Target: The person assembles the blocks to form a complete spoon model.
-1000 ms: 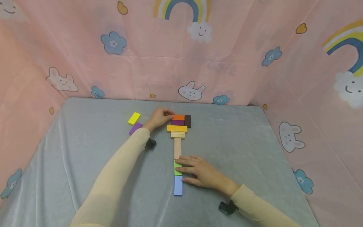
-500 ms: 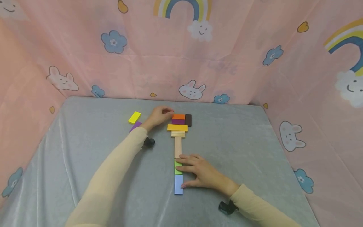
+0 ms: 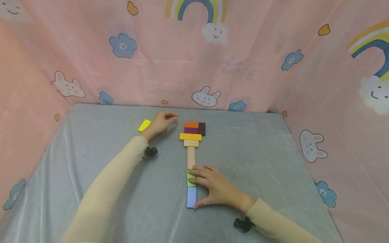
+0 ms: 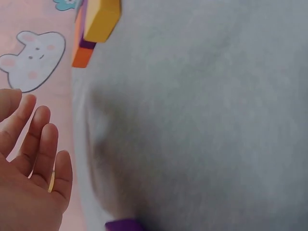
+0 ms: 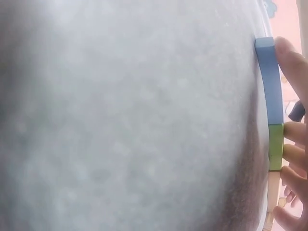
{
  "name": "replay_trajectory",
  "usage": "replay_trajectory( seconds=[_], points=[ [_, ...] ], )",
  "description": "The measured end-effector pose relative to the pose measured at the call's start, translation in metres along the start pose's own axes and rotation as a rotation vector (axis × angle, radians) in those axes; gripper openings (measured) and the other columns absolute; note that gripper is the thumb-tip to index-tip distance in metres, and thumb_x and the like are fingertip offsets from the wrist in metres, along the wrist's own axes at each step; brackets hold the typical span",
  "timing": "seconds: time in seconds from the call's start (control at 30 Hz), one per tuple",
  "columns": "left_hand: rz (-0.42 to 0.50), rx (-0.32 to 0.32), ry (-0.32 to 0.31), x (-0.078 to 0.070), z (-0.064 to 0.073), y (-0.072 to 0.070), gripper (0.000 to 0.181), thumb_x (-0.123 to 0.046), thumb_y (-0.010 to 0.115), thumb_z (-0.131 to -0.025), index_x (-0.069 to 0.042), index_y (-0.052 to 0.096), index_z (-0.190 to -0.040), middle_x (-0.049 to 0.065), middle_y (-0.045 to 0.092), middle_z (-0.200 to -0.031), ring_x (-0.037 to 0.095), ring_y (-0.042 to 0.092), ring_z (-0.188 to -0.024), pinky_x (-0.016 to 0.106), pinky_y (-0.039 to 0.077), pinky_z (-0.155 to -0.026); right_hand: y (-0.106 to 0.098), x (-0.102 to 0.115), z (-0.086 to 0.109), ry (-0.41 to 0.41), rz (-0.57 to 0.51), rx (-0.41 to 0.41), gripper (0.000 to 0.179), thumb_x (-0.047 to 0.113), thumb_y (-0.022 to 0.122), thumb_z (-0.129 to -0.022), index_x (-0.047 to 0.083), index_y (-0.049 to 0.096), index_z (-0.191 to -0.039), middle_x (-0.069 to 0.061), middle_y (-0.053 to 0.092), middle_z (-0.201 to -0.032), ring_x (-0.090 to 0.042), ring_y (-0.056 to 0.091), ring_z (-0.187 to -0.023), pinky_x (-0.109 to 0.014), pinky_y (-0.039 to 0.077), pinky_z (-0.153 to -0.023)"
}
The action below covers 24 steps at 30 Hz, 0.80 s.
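A line of blocks runs toward me in the head view: an orange block point(image 3: 191, 125), a dark purple block point(image 3: 191, 130), an upright dark brown block point(image 3: 202, 129), a golden-yellow block point(image 3: 190, 136), a small ridged stack of thin wooden pieces point(image 3: 191, 143), a plain wood block point(image 3: 190, 157), a green block point(image 3: 191, 182) and a blue block point(image 3: 191, 197). My left hand point(image 3: 161, 122), holding nothing, hovers left of the orange block, fingers loosely bent. My right hand point(image 3: 217, 185) rests spread fingertips over the green block and the plain block's near end; its thumb touches the blue block's near corner.
A loose yellow block point(image 3: 144, 125) lies beside my left wrist, partly covered. A purple block point(image 4: 124, 225) shows at the bottom of the left wrist view; my arm hides it from the head view. Grey cloth covers the table point(image 3: 258, 152), backed by a pink curtain point(image 3: 170, 67).
My left hand has drawn away leftward from the orange block, covering the purple block and part of the yellow one. The right thumb has slid nearer along the blue block; the right fingers stay put.
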<state>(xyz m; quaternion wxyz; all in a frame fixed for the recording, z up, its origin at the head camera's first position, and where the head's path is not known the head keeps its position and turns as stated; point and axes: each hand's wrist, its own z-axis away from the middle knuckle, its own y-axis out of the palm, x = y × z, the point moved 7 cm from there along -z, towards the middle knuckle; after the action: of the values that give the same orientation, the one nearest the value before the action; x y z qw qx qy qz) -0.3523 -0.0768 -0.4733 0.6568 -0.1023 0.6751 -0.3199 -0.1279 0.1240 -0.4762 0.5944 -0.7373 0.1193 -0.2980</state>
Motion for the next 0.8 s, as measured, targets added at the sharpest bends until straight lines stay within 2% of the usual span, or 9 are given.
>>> replay_trajectory(
  seconds=[0.27, 0.43, 0.67, 0.8],
  points=[
    [0.0, -0.027, 0.044, 0.0, 0.006, -0.02, 0.033, -0.032, 0.054, -0.102, -0.012, 0.066, -0.125, 0.01, 0.065, -0.129, 0.028, 0.058, -0.12, 0.047, 0.048, -0.103, -0.001, 0.002, 0.0, -0.011, 0.036, 0.008, 0.081, 0.078, 0.066, -0.073, 0.025, 0.061, -0.133, 0.002, 0.047, -0.152, -0.019, 0.041, -0.144, -0.05, 0.039, -0.114],
    [0.016, -0.045, 0.063, -0.002, 0.013, -0.029, 0.032, -0.03, 0.055, -0.102, -0.01, 0.065, -0.125, 0.011, 0.064, -0.131, 0.03, 0.058, -0.12, 0.049, 0.048, -0.103, 0.002, 0.003, 0.0, -0.008, 0.029, 0.037, 0.088, 0.079, 0.067, -0.071, 0.026, 0.055, -0.139, 0.001, 0.042, -0.156, -0.019, 0.036, -0.147, -0.05, 0.037, -0.115],
    [0.022, -0.073, 0.055, -0.004, 0.023, -0.042, 0.033, -0.03, 0.055, -0.102, -0.009, 0.065, -0.125, 0.012, 0.063, -0.13, 0.03, 0.057, -0.119, 0.049, 0.048, -0.102, 0.006, 0.007, 0.0, -0.092, 0.07, 0.037, 0.085, 0.078, 0.063, -0.075, 0.033, 0.05, -0.145, 0.0, 0.039, -0.158, -0.023, 0.034, -0.148, -0.05, 0.037, -0.115],
    [0.015, -0.076, 0.054, -0.003, 0.028, -0.049, 0.033, -0.029, 0.054, -0.102, -0.008, 0.064, -0.126, 0.013, 0.063, -0.131, 0.031, 0.057, -0.12, 0.05, 0.048, -0.102, 0.005, 0.007, 0.0, -0.099, 0.057, 0.033, 0.083, 0.077, 0.064, -0.075, 0.032, 0.051, -0.144, 0.0, 0.039, -0.158, -0.024, 0.034, -0.148, -0.051, 0.036, -0.116]
  ],
)
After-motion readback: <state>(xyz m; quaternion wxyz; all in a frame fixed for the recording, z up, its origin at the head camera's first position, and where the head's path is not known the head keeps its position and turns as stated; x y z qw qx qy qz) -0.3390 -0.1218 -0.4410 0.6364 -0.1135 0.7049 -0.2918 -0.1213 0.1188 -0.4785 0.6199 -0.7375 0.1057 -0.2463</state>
